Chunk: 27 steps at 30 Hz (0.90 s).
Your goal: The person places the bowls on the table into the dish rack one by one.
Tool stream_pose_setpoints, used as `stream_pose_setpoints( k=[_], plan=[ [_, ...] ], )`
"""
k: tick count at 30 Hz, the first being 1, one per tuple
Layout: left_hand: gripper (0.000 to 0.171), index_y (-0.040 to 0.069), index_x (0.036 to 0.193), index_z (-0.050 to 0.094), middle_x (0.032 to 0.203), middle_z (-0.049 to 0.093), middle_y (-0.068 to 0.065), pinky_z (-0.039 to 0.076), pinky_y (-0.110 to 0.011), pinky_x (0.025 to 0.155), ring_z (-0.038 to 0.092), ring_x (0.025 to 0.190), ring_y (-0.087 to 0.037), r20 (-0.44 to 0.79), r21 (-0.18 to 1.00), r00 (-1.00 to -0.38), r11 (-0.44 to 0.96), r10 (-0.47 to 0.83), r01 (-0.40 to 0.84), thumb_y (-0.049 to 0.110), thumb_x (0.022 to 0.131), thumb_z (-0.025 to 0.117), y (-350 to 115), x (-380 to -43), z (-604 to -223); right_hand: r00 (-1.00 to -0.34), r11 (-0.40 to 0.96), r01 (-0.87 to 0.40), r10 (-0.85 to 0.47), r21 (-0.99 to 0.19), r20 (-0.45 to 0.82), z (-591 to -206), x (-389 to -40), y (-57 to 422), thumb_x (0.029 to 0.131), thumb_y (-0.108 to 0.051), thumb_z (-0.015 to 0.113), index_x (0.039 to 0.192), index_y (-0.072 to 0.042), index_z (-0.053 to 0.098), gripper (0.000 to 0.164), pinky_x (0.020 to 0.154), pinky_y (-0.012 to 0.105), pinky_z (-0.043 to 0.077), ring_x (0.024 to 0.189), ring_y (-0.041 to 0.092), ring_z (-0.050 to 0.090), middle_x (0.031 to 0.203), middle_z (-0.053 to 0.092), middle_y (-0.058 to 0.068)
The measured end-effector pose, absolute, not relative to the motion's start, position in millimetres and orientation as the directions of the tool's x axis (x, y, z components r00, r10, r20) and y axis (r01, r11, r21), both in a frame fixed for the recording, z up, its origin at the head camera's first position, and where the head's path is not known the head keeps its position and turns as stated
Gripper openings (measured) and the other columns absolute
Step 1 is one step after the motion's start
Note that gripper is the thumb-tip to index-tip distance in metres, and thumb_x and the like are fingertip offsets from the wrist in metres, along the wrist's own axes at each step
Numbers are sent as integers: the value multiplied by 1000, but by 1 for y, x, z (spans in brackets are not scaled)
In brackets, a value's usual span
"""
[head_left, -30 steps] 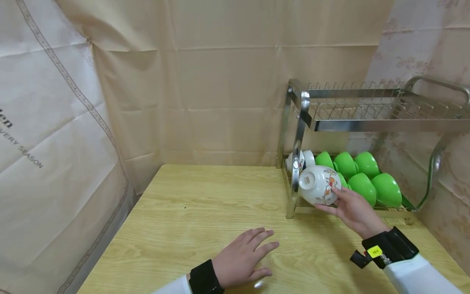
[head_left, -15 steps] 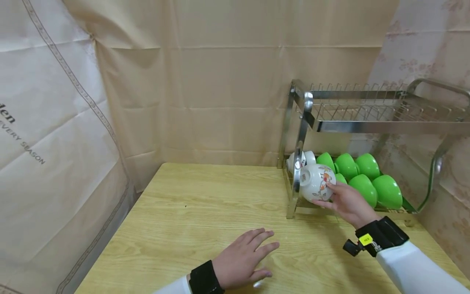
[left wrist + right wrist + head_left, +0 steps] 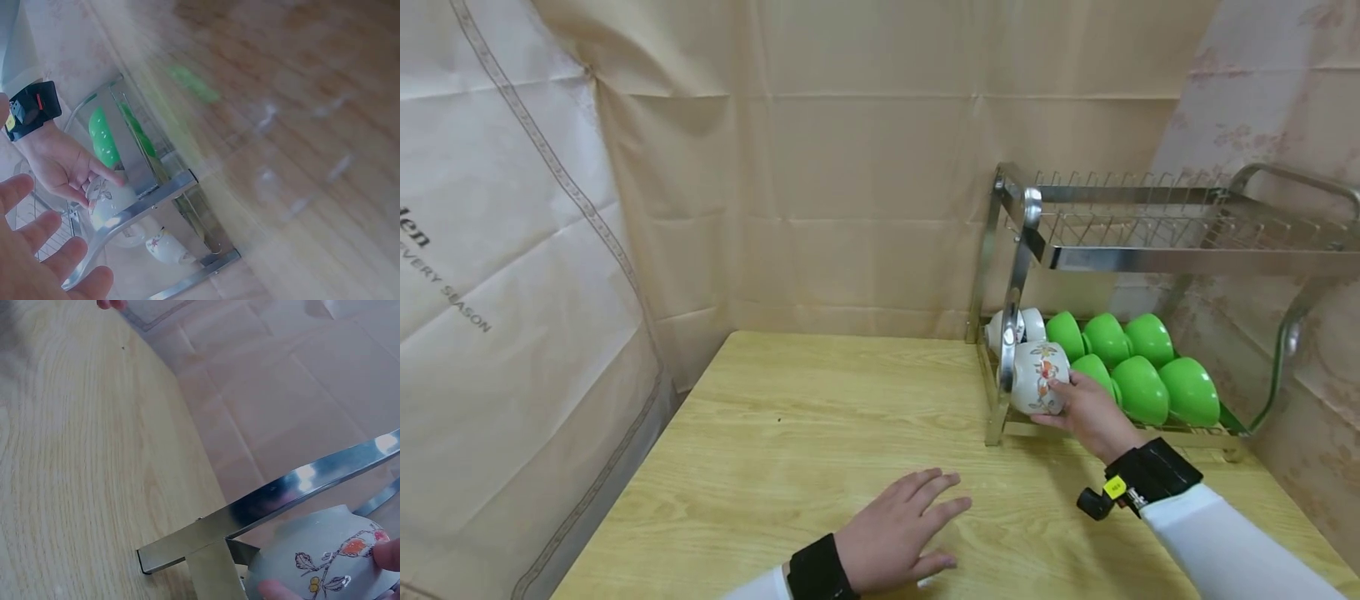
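Note:
A white bowl with an orange flower pattern (image 3: 1037, 379) lies on its side at the left front of the dish rack's lower shelf. My right hand (image 3: 1093, 414) grips it by the edge, thumb on the flower print and fingers beneath. In the right wrist view the bowl (image 3: 325, 553) sits just behind the rack's metal side post (image 3: 269, 503). Over the front of the table my left hand (image 3: 898, 529) holds nothing, its fingers spread. Several green bowls (image 3: 1138, 390) stand tilted in two rows right of the white bowl.
The two-tier metal dish rack (image 3: 1180, 260) stands at the right of the wooden table (image 3: 820, 417). Behind the held bowl, more white bowls (image 3: 1033, 325) stand at the rack's back left. Beige cloth (image 3: 850, 167) hangs behind the table.
My right hand has moved slightly left with the white bowl and turned it, so its foot has swung out of view behind the rack post. The left hand stays nearly still.

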State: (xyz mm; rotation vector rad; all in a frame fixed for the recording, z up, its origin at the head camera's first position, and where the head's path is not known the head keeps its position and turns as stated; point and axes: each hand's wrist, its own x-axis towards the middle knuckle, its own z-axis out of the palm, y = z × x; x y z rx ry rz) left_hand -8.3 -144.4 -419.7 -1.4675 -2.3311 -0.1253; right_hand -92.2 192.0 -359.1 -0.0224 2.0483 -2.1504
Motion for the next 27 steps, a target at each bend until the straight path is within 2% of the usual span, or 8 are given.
stream_pose_setpoints(
  k=[6, 10, 15, 20, 24, 27],
  plan=[
    [65, 21, 151, 38, 156, 35, -6, 35, -37, 113, 35, 141, -24, 352, -127, -387, 454, 852, 882, 56, 98, 51, -143, -9, -420, -991, 16, 105, -86, -994, -106, -366, -91, 188, 110, -19, 27, 155, 5, -1, 59, 100, 44, 48, 137, 48, 28, 153, 16, 33],
    [66, 21, 151, 39, 155, 36, -6, 34, -38, 113, 35, 141, -24, 342, -123, -396, 458, 852, 880, 57, 97, 52, -141, -11, -421, -993, 37, 99, -54, -994, -101, -368, -92, 185, 110, -18, 27, 155, 6, 2, 57, 98, 43, 50, 133, 46, 35, 151, 20, 33],
    [66, 21, 151, 39, 155, 37, -7, 34, -39, 114, 36, 141, -26, 329, -112, -417, 473, 848, 874, 57, 97, 53, -137, -16, -424, -998, 83, 60, -13, -995, -61, -370, -94, 177, 108, -9, 26, 152, 11, 5, 53, 95, 34, 52, 126, 40, 42, 147, 24, 35],
    [66, 21, 151, 40, 155, 37, -7, 33, -38, 114, 37, 140, -26, 322, -137, -402, 462, 857, 876, 59, 98, 49, -132, -19, -425, -999, 114, 45, 33, -992, -42, -370, -94, 172, 108, -7, 27, 150, 14, 7, 51, 93, 31, 53, 123, 38, 44, 144, 26, 35],
    [66, 21, 150, 41, 154, 39, -7, 34, -38, 114, 38, 139, -26, 330, -157, -379, 446, 865, 881, 60, 97, 49, -128, -18, -424, -995, 259, 29, 103, -965, -2, -371, -92, 171, 107, -10, 34, 146, 15, 17, 49, 82, 34, 58, 101, 32, 59, 136, 38, 37],
    [66, 21, 150, 41, 154, 38, -6, 34, -38, 114, 38, 140, -26, 334, -158, -376, 444, 865, 882, 59, 97, 50, -127, -17, -423, -987, 479, 7, 143, -878, 70, -368, -91, 173, 106, -15, 40, 142, 15, 26, 50, 74, 38, 58, 92, 34, 63, 129, 48, 38]
  ],
)
